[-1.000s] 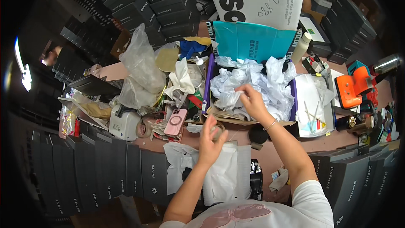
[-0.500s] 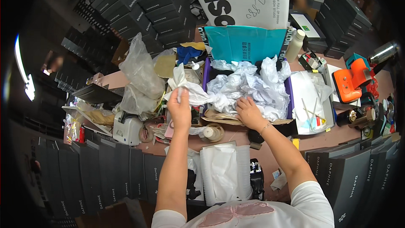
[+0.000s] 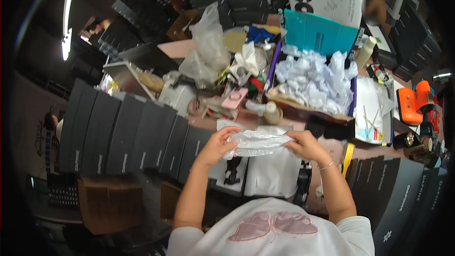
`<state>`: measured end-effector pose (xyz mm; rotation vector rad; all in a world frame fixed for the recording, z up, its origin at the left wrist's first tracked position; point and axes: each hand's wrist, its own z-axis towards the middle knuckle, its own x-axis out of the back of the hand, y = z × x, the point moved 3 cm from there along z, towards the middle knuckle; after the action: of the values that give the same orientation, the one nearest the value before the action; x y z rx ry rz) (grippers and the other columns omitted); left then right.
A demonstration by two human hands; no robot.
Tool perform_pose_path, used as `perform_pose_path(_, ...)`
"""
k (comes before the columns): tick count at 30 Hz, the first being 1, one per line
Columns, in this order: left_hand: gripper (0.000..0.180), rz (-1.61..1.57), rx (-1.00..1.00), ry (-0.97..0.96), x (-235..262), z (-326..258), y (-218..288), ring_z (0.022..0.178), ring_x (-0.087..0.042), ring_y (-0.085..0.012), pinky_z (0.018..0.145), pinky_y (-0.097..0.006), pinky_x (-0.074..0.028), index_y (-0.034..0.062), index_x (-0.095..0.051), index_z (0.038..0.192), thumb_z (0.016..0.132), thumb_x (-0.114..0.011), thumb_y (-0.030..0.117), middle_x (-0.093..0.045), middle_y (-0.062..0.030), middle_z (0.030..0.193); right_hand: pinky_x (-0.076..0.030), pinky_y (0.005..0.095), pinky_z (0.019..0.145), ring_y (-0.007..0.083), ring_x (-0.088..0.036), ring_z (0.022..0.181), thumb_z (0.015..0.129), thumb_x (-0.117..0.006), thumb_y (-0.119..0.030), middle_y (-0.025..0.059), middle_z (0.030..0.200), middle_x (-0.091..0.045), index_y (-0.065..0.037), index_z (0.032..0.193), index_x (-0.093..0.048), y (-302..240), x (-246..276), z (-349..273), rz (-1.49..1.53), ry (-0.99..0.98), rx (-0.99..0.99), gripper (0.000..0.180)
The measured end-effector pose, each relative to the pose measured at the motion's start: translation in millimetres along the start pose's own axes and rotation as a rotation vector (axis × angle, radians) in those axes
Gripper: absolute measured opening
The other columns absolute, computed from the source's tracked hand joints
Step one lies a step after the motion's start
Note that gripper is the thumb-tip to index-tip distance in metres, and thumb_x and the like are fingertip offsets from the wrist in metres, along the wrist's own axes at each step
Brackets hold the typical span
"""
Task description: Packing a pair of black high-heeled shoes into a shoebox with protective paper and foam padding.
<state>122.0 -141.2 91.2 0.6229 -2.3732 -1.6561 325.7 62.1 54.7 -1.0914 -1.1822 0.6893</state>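
Observation:
Between my two hands stretches a length of crumpled white tissue paper (image 3: pixel 260 143). My left hand (image 3: pixel 218 147) pinches its left end, and my right hand (image 3: pixel 307 147) grips the right end with thumb and fingers. Just below the paper lies a white-lined open box (image 3: pixel 272 178). Left of that lining, a black strappy item (image 3: pixel 232 170) rests on white paper; its kind is hard to make out. Beyond my hands stands a purple-edged box (image 3: pixel 272 68) heaped with crumpled white paper (image 3: pixel 315 78).
Dark grey shoeboxes stand in rows at left (image 3: pixel 128 132) and right (image 3: pixel 388 194). A pink phone-like item (image 3: pixel 235 97) and a cream bottle (image 3: pixel 272 113) lie nearby. A white tray (image 3: pixel 367 130) and an orange device (image 3: pixel 410 106) sit at right. Other people are in the background.
My right hand has left the heap in the purple-edged box. Both hands have come nearer to me, with the tissue paper now held between them. The head view has shifted.

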Motion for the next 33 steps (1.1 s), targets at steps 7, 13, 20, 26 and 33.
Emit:
perform_pose_path(7, 0.024, 0.095, 0.162, 0.118, 71, -93, -117, 0.079, -0.056, -0.0077, 0.067, -0.022, -0.047, 0.0017, -0.059, 0.111, 0.088, -0.060, 0.005, -0.062, -0.0045, 0.088, -0.048, 0.0441, 0.070, 0.0429, -0.061, 0.080, 0.082, -0.067, -0.023, 0.0252, 0.082, -0.063, 0.001, 0.102, -0.057, -9, -108, -96, -0.146, -0.075, -0.202, 0.033)
perform_pose_path(13, 0.050, 0.602, -0.002, -0.055, 67, -190, -159, 0.103, -0.056, -0.0228, 0.088, -0.032, -0.046, 0.0034, -0.053, 0.127, 0.082, -0.070, 0.018, -0.059, -0.0129, 0.111, -0.046, 0.0413, 0.068, 0.0376, -0.060, 0.074, 0.080, -0.068, -0.023, 0.0234, 0.081, -0.061, 0.002, 0.094, -0.058, -37, -184, -169, -0.080, -0.151, -0.262, 0.031)
perform_pose_path(20, 0.030, 0.684, 0.081, -0.388, 13, -208, -192, 0.081, -0.065, -0.0241, 0.077, -0.032, -0.049, 0.0003, -0.063, 0.102, 0.076, -0.070, 0.013, -0.068, -0.0128, 0.087, -0.048, 0.0377, 0.067, 0.0277, -0.060, 0.071, 0.075, -0.069, -0.019, 0.0175, 0.077, -0.061, -0.001, 0.093, -0.058, -51, -208, -200, -0.074, -0.075, -0.139, 0.028)
perform_pose_path(26, 0.028, 0.730, 0.126, -0.130, 43, -228, -195, 0.081, -0.064, -0.0166, 0.074, -0.028, -0.049, 0.0002, -0.063, 0.106, 0.078, -0.060, 0.000, -0.067, -0.0081, 0.090, -0.047, 0.0302, 0.057, 0.0140, -0.055, 0.060, 0.076, -0.068, -0.009, 0.0052, 0.066, -0.058, 0.002, 0.087, -0.059, -22, -174, -238, 0.111, -0.019, -0.387, 0.018)
perform_pose_path(33, 0.043, -0.299, -0.021, 0.546, 3, -215, -242, 0.088, -0.060, -0.0150, 0.078, -0.026, -0.049, 0.0001, -0.056, 0.114, 0.073, -0.060, -0.012, -0.059, -0.0082, 0.100, -0.046, 0.0251, 0.068, 0.0113, -0.053, 0.077, 0.074, -0.069, -0.003, 0.0053, 0.089, -0.056, -0.002, 0.109, -0.052, 4, -148, -282, 0.213, 0.133, -0.387, 0.039)
